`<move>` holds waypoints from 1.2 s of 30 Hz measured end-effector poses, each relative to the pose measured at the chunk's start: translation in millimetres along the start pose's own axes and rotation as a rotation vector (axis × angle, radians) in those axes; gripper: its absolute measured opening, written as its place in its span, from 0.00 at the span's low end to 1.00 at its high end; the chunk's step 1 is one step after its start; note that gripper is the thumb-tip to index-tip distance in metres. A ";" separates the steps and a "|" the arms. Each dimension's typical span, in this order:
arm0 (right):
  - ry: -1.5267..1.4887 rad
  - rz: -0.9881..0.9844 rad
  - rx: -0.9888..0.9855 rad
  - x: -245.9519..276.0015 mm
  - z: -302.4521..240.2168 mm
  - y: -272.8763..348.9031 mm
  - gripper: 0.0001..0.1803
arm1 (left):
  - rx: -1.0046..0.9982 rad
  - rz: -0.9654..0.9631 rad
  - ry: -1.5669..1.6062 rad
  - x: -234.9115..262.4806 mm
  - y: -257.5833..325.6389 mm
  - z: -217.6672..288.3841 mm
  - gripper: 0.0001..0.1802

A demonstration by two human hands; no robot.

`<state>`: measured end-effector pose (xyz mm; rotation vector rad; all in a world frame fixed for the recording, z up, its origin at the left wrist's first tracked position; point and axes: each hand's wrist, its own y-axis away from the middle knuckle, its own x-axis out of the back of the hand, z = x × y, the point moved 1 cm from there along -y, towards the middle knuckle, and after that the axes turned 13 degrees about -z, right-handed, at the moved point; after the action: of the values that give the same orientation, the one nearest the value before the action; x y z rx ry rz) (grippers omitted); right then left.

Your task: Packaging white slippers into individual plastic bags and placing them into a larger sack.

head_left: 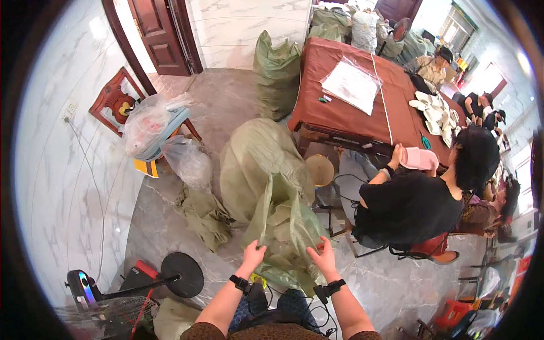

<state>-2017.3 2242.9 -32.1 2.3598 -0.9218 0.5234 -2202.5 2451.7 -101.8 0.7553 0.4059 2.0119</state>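
In front of me a green woven sack (pixel 307 225) hangs with its mouth spread apart. My left hand (pixel 253 254) pinches the left side of its rim. My right hand (pixel 323 257) grips the rim on the opposite side, with the thumb and fingers closed on the fabric. Pale green folds show within the sack, and I cannot make out whether anything lies in it. Just beyond it stands a big, bulging green sack (pixel 255 153). Each of my wrists wears a black band.
A brown-covered table (pixel 351 54) stands ahead to the right, with a person in black (pixel 411 204) seated at its near side. A chair (pixel 116 96) piled with clear plastic bags is at left. A fan with a round black base (pixel 181 275) lies near my left arm.
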 end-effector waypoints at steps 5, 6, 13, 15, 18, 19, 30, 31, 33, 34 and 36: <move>0.340 0.002 0.322 -15.1 -62.8 7.0 0.49 | -0.258 -0.333 -0.403 -2.1 8.4 38.1 0.12; 0.337 -0.008 0.326 -23.8 -71.3 3.6 0.49 | -0.249 -0.327 -0.402 -9.2 10.0 33.4 0.12; 0.821 -0.623 0.036 -120.9 28.3 -28.3 0.55 | -0.308 -0.893 -0.571 -79.8 31.5 -57.2 0.28; 0.888 -0.707 -0.067 -134.7 75.2 -33.6 0.56 | -0.187 -0.823 -0.235 -54.4 22.3 -76.5 0.26; 0.919 -0.773 -0.106 -148.7 87.9 -45.5 0.56 | 0.073 -0.375 0.570 0.8 -10.4 -112.2 0.16; 0.901 -0.760 -0.129 -151.6 89.5 -48.6 0.55 | 0.122 -0.149 0.556 21.9 -24.7 -127.0 0.13; 0.748 -0.578 -0.111 -196.4 117.3 -85.4 0.52 | 0.466 0.251 0.651 113.3 -237.3 -392.8 0.38; 0.760 -0.593 -0.167 -204.0 116.3 -89.8 0.51 | 0.476 0.247 0.648 122.8 -255.1 -405.2 0.38; 0.751 -0.568 -0.142 -216.5 100.8 -98.6 0.44 | 0.421 0.255 0.758 136.4 -287.8 -429.3 0.37; 0.745 -0.536 -0.108 -221.8 98.8 -102.3 0.37 | 0.422 0.246 0.762 140.8 -302.7 -438.8 0.37; 0.726 -0.534 -0.152 -225.9 114.6 -100.8 0.44 | 0.432 0.349 0.619 145.0 -330.7 -453.5 0.35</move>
<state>-2084.1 2346.4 -275.4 1.9208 0.0003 0.9429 -2340.3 2754.0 -576.9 0.4532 1.1621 2.5115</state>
